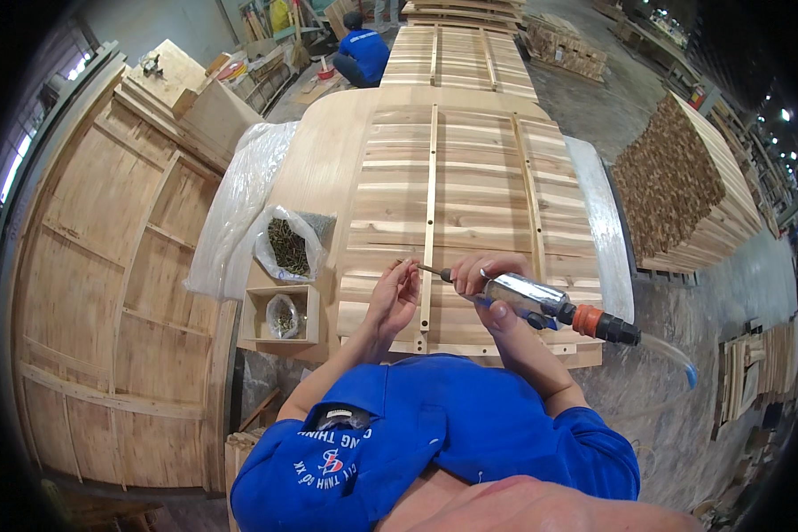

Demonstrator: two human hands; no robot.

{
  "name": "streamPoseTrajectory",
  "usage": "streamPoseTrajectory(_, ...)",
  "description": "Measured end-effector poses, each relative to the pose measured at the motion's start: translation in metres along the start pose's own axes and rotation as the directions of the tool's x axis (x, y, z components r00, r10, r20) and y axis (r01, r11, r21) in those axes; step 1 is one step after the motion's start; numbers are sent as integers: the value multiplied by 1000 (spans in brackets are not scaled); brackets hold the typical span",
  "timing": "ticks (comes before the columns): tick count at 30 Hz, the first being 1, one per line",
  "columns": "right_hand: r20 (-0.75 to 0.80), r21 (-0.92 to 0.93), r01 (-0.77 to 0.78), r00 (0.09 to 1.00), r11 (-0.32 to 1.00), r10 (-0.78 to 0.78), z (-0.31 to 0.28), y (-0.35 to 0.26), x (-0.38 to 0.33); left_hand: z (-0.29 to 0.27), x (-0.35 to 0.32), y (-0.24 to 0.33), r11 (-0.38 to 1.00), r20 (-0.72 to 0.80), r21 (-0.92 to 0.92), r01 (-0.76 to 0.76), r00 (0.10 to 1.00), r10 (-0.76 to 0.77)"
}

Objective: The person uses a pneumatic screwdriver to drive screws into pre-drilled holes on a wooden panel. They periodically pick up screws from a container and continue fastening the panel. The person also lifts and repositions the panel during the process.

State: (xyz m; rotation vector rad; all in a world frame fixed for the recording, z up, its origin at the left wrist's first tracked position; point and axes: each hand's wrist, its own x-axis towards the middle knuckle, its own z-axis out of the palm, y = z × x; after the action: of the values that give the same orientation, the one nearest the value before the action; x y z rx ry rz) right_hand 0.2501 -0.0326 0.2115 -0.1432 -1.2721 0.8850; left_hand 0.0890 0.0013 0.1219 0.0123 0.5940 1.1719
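Observation:
My right hand (490, 282) is closed around a silver pneumatic screwdriver (530, 293), which lies nearly level with its bit pointing left. An orange and black coupling joins it to a clear air hose (674, 351). The thumb and fingers of my left hand (397, 291) are pinched together at the end of the bit; what they hold there is too small to make out. Both hands are over a slatted wooden panel (479, 208), close to its near end. Two long battens, one of them the left batten (430, 213), run lengthwise across the slats and have dark holes along them.
Left of the panel are an open plastic bag of screws (289, 246) and a wooden box (309, 333) holding a smaller bag. Plastic sheeting (239, 213) drapes beyond. A stack of wood (683, 177) stands at right. Another person (363, 53) crouches at the far left.

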Motion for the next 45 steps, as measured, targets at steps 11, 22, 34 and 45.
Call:
streamPoseTrajectory(11,-17,38,106,994,994,-105,7,-9,12,32,-20,0,991,-34,-118,57,998,-62)
streamPoseTrajectory(22,125,-155,299,951,941,-282,-14,-39,25,-122,-19,128,-289,350,937,-197,521,778)
streamPoseTrajectory(34,11,-242,308,949,920,-314,-32,-60,32,-176,-36,174,-503,59,724,472,685,726)
streamPoseTrajectory(45,-4,-282,291,953,914,-304,-70,-91,14,-171,-42,165,-461,109,771,439,623,775)
